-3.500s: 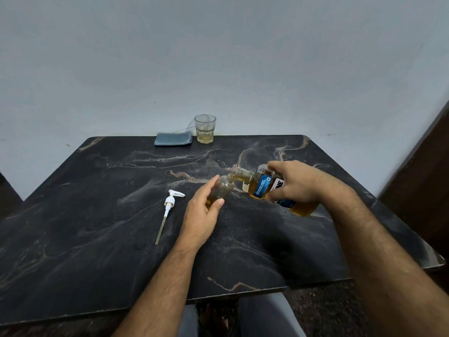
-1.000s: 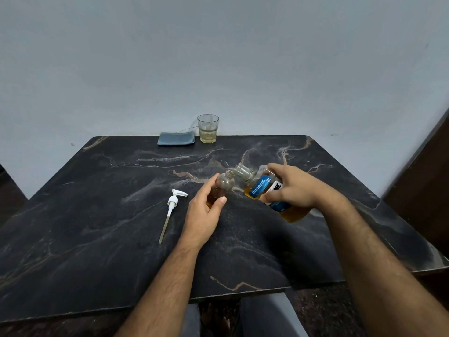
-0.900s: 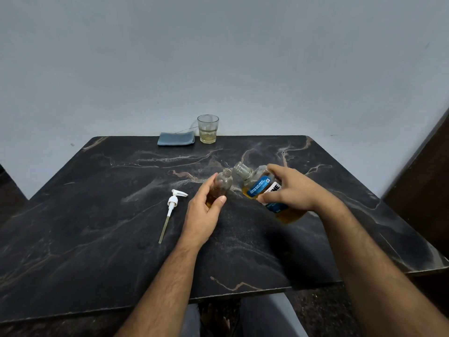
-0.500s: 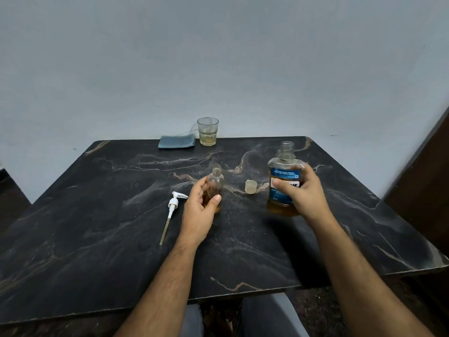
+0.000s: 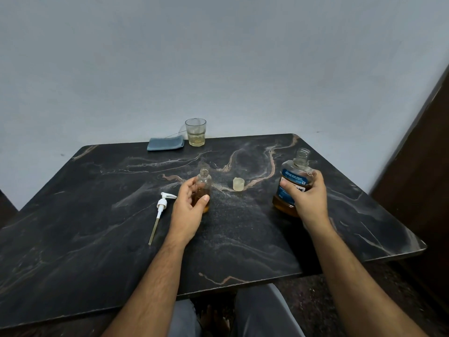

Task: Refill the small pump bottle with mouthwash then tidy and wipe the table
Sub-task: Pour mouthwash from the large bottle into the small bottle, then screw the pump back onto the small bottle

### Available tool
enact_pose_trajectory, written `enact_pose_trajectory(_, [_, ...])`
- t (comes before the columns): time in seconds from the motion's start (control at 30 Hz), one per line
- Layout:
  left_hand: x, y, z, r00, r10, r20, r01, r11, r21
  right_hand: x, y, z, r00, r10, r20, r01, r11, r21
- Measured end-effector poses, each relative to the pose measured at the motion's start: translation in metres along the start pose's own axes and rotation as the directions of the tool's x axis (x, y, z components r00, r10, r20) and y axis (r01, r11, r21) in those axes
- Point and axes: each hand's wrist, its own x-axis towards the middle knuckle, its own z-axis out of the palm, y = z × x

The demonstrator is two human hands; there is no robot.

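left hand (image 5: 188,207) gripping small clear amber-filled bottle (image 5: 203,188), right hand (image 5: 306,197) wrapped round upright blue-labelled mouthwash bottle (image 5: 292,184), both uncapped on black marble table (image 5: 97,239)

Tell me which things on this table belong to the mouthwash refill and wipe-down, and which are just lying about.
Part of the job:
small bottle, in the left hand
mouthwash bottle, in the right hand
pump
cap
cloth, likely for wiping
table

Lying about:
glass, some pale liquid in it
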Motion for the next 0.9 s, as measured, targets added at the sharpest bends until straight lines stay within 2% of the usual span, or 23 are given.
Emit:
enact_pose_trajectory(0.5, [0.004, -0.007, -0.001, 1.000, -0.021, -0.002, 0.021, 0.998, 0.058, -0.006, 0.004, 0.003, 0.999, -0.037, 0.007, 0.038, 0.996, -0.076])
enact_pose_trajectory(0.6, [0.004, -0.010, -0.001, 1.000, -0.023, -0.012, 0.023, 0.998, 0.051, -0.014, 0.000, 0.004, 0.997, -0.063, -0.048, 0.058, 0.994, -0.093])
enact_pose_trajectory(0.67, [0.005, -0.011, -0.002, 0.999, -0.029, -0.016, 0.030, 0.999, 0.045, -0.022, -0.006, 0.006, 0.984, -0.100, -0.148, 0.081, 0.988, -0.129])
enact_pose_trajectory(0.77, [0.006, -0.011, -0.001, 0.999, -0.037, -0.022, 0.038, 0.998, 0.058, -0.037, -0.021, 0.010, 0.892, -0.295, -0.343, 0.189, 0.932, -0.310])
enact_pose_trajectory(0.83, [0.006, -0.012, -0.002, 0.999, -0.034, -0.030, 0.036, 0.997, 0.071, -0.046, -0.030, 0.015, 0.781, -0.502, -0.372, 0.344, 0.842, -0.415])
enact_pose_trajectory(0.9, [0.006, -0.013, -0.002, 0.999, -0.035, -0.040, 0.038, 0.997, 0.073, -0.053, -0.034, 0.024, 0.706, -0.620, -0.342, 0.446, 0.764, -0.465])
